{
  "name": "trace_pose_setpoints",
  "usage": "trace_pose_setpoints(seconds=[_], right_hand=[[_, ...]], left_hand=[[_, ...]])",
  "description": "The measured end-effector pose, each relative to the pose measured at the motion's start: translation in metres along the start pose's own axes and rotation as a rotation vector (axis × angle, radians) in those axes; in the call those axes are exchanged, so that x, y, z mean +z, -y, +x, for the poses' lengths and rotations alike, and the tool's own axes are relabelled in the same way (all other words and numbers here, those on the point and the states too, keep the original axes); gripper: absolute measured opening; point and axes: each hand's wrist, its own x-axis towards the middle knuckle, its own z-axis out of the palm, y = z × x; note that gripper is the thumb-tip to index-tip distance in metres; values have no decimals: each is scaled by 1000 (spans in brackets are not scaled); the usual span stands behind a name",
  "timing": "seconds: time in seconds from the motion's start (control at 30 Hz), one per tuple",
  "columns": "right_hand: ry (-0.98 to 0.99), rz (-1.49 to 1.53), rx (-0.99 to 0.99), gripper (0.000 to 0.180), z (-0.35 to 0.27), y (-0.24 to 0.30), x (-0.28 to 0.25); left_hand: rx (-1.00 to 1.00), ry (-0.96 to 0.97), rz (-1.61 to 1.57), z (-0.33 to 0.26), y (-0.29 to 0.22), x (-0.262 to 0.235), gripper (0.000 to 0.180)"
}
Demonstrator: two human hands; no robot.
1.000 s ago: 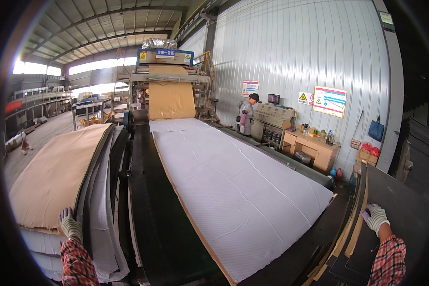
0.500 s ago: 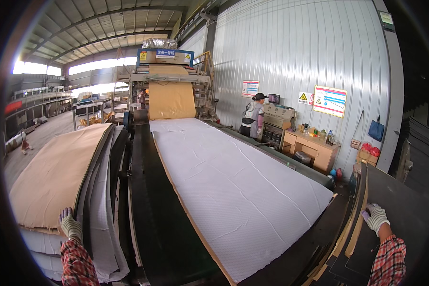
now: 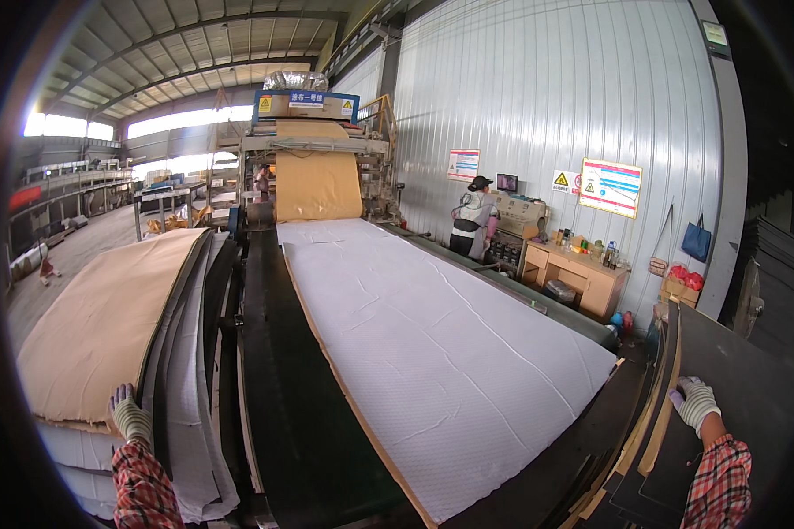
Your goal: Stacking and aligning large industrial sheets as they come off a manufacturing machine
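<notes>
My left hand, in a striped knit glove, rests on the lower corner of a tan sheet, its fingers stretched out. Under that sheet lies a stack of white quilted-looking sheets and dark layers, bending over at the side. My right hand, gloved the same way, lies with fingers extended near the edge of a stack of dark grey sheets with tan edging. Between my hands, a long white sheet with creases and a tan border lies on a dark conveyor belt.
Ahead stands a large machine with a wide tan web coming down to the belt. Along the right wall, a person stands at a control cabinet, beside a wooden desk bearing bottles. A blue bag hangs farther right.
The person at the control cabinet has turned and shifted posture slightly. My hands, the stacks and the white sheet show no visible movement.
</notes>
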Motion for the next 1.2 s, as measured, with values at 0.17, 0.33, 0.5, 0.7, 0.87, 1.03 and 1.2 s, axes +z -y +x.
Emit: trace_pose_setpoints(seconds=[0.17, 0.33, 0.5, 0.7, 0.87, 1.03, 1.2], right_hand=[[5, -2, 2, 44, 1, 1, 0], [11, -44, -4, 43, 2, -4, 3], [-19, -112, -40, 42, 5, -8, 8], [-28, -184, -59, 41, 4, -2, 4], [-80, -149, -44, 42, 2, 2, 4], [-130, -157, 26, 45, 5, -6, 10], [-131, -278, 154, 46, 6, -11, 10]], left_hand=[[4, 8, 8, 0, 0, 1, 51], [-1, 10, 3, -1, -2, -3, 51], [0, 2, -8, -1, -2, -3, 51], [4, -19, -21, -1, -3, -3, 50], [8, -26, -20, 0, 0, 1, 48], [7, -42, -29, 0, 2, 7, 47], [3, -22, -45, -1, -1, 3, 47]])
